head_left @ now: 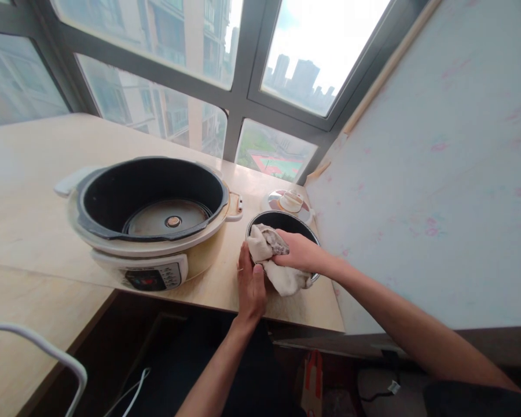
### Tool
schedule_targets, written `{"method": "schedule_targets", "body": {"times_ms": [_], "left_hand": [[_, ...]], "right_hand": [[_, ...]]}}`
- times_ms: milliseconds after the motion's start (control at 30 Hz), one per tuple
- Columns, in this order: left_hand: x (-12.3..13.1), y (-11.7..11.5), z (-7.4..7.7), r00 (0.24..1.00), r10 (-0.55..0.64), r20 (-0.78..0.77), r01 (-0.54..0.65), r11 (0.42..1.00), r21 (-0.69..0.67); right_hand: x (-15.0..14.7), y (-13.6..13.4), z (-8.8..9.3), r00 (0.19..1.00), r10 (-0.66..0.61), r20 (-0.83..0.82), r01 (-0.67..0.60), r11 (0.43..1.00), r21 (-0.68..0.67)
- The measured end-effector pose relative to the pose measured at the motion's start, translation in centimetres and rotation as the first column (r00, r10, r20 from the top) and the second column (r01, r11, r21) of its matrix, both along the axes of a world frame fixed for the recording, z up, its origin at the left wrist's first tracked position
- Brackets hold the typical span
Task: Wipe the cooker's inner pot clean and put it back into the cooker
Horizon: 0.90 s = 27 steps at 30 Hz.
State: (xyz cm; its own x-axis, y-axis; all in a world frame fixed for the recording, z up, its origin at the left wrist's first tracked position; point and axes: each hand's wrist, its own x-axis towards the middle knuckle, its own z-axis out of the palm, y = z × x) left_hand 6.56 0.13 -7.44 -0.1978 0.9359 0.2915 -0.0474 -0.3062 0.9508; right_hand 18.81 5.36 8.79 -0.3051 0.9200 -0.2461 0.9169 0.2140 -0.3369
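A dark-lined inner pot [282,218] with a shiny rim stands at the right end of the wooden counter. My right hand [301,253] reaches over its rim, fingers closed on a stained whitish cloth [286,280]. Part of this rag hangs down over the pot's near side. My left hand [250,292] grips the pot from its left, fingers along the outer wall and thumb by the rim. To the left sits an electric pressure cooker [202,255] without a lid, its dark interior showing a round plate at the bottom.
Behind the pot lies a round lid [306,213] with a pale knob, close to the papered wall [421,191]. Framed windows [200,110] border the back of the counter [21,174]. A white cable [39,341] loops at the lower left.
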Motion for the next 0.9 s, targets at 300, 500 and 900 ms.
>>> {"method": "schedule_targets", "body": {"times_ms": [300,500,900], "left_hand": [[-0.5,0.7,1.0,0.996,0.058,-0.073,-0.062,0.996,-0.063],[-0.9,1.3,1.0,0.993,0.036,-0.113,-0.044,0.997,-0.066],[-0.2,1.1,0.1,0.993,0.007,-0.118,-0.012,0.999,-0.043]], "right_hand": [[5.1,-0.9,2.1,0.857,0.243,0.453,-0.273,0.962,0.001],[8.1,2.2,1.4,0.840,0.134,0.526,-0.275,0.940,0.200],[-0.1,7.5,-1.4,0.947,-0.024,0.319,-0.120,0.898,0.423]]}}
